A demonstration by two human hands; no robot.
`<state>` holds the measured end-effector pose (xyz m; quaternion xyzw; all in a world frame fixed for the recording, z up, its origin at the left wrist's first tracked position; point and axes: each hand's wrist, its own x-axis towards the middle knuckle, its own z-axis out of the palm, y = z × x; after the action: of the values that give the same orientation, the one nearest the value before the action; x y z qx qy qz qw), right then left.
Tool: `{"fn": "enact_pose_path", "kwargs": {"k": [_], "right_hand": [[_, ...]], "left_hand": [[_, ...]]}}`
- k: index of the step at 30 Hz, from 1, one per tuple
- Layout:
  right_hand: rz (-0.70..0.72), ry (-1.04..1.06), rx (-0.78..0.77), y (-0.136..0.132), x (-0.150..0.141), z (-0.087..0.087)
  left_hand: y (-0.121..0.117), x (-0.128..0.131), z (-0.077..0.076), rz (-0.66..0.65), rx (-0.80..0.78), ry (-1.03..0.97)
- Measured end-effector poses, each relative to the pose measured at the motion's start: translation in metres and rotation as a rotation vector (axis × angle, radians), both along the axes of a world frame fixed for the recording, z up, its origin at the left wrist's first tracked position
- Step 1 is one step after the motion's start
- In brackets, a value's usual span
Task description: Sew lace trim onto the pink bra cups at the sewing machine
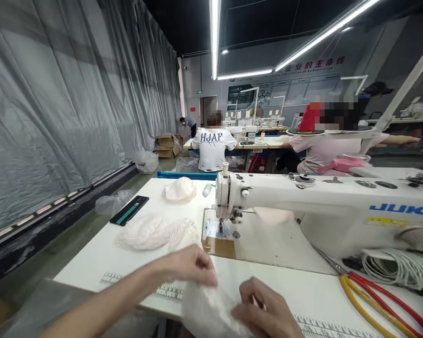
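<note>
My left hand (192, 265) has its fingers closed on the upper edge of a thin, whitish piece of fabric (202, 307). Closed on the right side of the same fabric is my right hand (266, 307), lower and slightly blurred. The piece hangs over the front edge of the white sewing table (91, 260). Just beyond my hands stands a white sewing machine (268, 190), its needle and presser foot above a metal plate. A bundle of cream lace or gathered fabric (144, 232) lies to the left, with a pale folded piece (179, 189) behind it.
Scissors (350, 281) with red and yellow handles lie at right beside a coil of pale cord (398, 267). A dark phone (129, 210) rests near the left edge. Ruler markings run along the front. Ahead, a person in a white shirt (212, 148) sits; another sits at right.
</note>
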<state>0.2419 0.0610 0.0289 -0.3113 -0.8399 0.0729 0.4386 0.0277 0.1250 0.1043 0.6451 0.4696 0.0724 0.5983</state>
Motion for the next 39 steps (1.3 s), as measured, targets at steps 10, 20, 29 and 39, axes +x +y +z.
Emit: {"fn": "enact_pose_path", "kwargs": {"k": [10,20,29,39], "right_hand": [[-0.193,-0.24,0.052,0.087,-0.014,-0.007],[-0.148,-0.263,-0.05,0.081,-0.009,0.001],[-0.135,-0.292,0.078,0.078,-0.01,0.001],[-0.313,-0.405,0.092,0.095,-0.009,-0.005]], "left_hand": [[0.092,0.047,-0.032,-0.163,0.949,0.514],[0.05,0.018,-0.054,-0.316,1.294,0.387],[0.063,0.019,-0.05,-0.359,1.321,0.37],[0.116,0.025,-0.067,-0.359,1.289,0.338]]}}
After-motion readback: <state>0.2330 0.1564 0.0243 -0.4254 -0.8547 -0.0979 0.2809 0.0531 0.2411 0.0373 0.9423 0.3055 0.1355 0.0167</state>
